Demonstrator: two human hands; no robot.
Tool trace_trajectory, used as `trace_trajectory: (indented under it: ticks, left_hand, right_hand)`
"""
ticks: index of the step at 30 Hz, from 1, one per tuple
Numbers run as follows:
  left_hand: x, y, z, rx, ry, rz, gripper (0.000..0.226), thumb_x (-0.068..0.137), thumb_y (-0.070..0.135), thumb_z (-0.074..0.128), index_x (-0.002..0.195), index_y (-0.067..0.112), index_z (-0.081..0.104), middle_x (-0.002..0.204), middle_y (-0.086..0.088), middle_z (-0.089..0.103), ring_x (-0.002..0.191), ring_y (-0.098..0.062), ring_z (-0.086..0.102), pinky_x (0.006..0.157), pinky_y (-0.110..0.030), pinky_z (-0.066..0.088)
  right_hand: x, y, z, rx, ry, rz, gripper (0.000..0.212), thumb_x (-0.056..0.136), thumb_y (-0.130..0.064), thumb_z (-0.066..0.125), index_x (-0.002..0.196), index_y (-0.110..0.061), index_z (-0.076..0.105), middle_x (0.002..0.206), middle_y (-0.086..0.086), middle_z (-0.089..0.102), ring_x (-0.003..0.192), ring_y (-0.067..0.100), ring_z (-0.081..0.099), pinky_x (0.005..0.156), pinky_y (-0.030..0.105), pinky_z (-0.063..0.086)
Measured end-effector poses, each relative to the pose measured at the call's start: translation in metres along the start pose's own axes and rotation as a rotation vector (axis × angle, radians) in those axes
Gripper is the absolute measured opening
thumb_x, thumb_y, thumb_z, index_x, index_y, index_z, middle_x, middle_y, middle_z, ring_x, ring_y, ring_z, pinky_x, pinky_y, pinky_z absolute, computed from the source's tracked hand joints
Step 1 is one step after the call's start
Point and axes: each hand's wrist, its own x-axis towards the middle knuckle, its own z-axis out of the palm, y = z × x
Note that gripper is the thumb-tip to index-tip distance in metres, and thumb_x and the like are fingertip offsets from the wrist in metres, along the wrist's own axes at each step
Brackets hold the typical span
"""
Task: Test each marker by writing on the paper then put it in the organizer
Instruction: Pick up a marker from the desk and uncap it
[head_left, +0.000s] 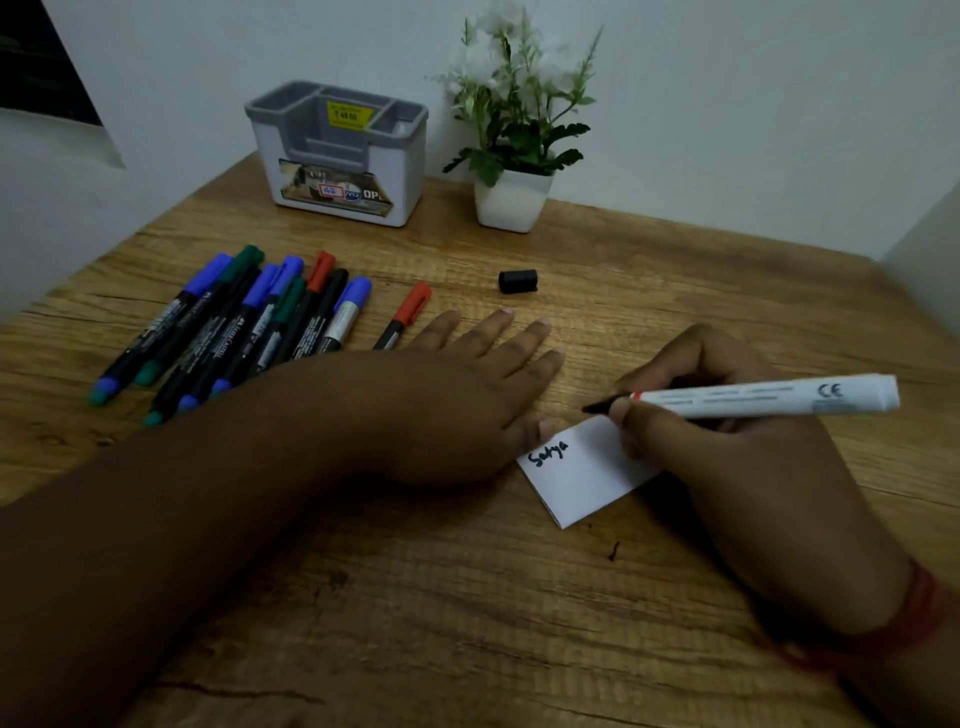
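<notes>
White marker (769, 397) sits in your right hand (727, 447), right of frame centre, barrel lying nearly level with its butt end pointing toward the right edge. Your fingers (626, 413) are closed around it near the dark tip, pen-style. The tip is uncapped and sits just above the upper corner of the paper (582, 475); whether it touches the sheet, you cannot tell from this angle.

The paper is a small white folded piece lying on the wooden table (467, 597), below and left of the marker tip. A short handwritten word in dark ink runs along its left end.

Your left hand (467, 395) lies flat on the table, fingers spread and holding nothing, thumb tip pressing the paper's left corner. Your forearm crosses the lower left of the frame.

A black cap (518, 281) lies alone on the table above the hands, well apart from both.

The pile of markers (234, 322) is at centre left: blue, green, red and black caps, barrels overlapping. One red-capped marker (402, 317) lies just beside the pile, its lower end hidden behind your left hand.

The organizer (340, 156), grey and white with a yellow price sticker, stands in the upper middle against the wall. A potted plant (514, 200) in a white pot stands just to its right.

A red thread band (893, 629) circles your right wrist.
</notes>
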Motion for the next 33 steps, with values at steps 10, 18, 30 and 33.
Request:
trace_trajectory:
  ticks: [10,18,30,33]
  left_hand:
    - [-0.005,-0.003,-0.003,-0.056,0.015,-0.019,0.067,0.097,0.063,0.01,0.154,0.035,-0.012,0.159,0.011,-0.026,0.144,-0.009,-0.025,0.12,-0.043,-0.01]
    - [-0.011,0.002,-0.029,-0.18,0.411,-0.195,0.053,0.1,0.049,0.042,0.149,0.031,0.035,0.151,0.004,0.042,0.135,-0.015,0.04,0.106,-0.037,0.038]
    - [0.049,-0.026,-0.04,0.046,0.502,-0.306,0.024,0.093,0.042,0.059,0.106,0.023,0.063,0.107,-0.001,0.063,0.096,-0.021,0.058,0.079,-0.037,0.05]
    - [0.047,-0.022,-0.039,-0.06,0.581,-0.308,0.018,0.093,0.037,0.061,0.103,0.023,0.062,0.095,0.005,0.053,0.09,-0.015,0.054,0.071,-0.032,0.046]
  right_hand:
    - [0.016,-0.001,-0.015,0.252,0.181,-0.048,0.012,0.087,-0.017,0.073,0.093,-0.011,0.064,0.082,0.003,0.069,0.078,0.02,0.062,0.075,0.041,0.051]
    - [0.011,-0.001,-0.014,0.207,0.22,-0.031,0.015,0.086,-0.018,0.074,0.098,-0.017,0.065,0.089,-0.005,0.072,0.078,0.007,0.066,0.071,0.025,0.056]
    - [0.013,-0.001,-0.021,0.355,0.146,0.008,0.015,0.087,-0.013,0.073,0.099,-0.022,0.076,0.106,-0.001,0.076,0.102,0.017,0.072,0.089,0.034,0.057]
    - [0.019,-0.005,-0.024,0.463,0.168,0.044,0.011,0.089,-0.011,0.072,0.1,-0.013,0.075,0.101,0.003,0.078,0.096,0.018,0.075,0.088,0.035,0.059]
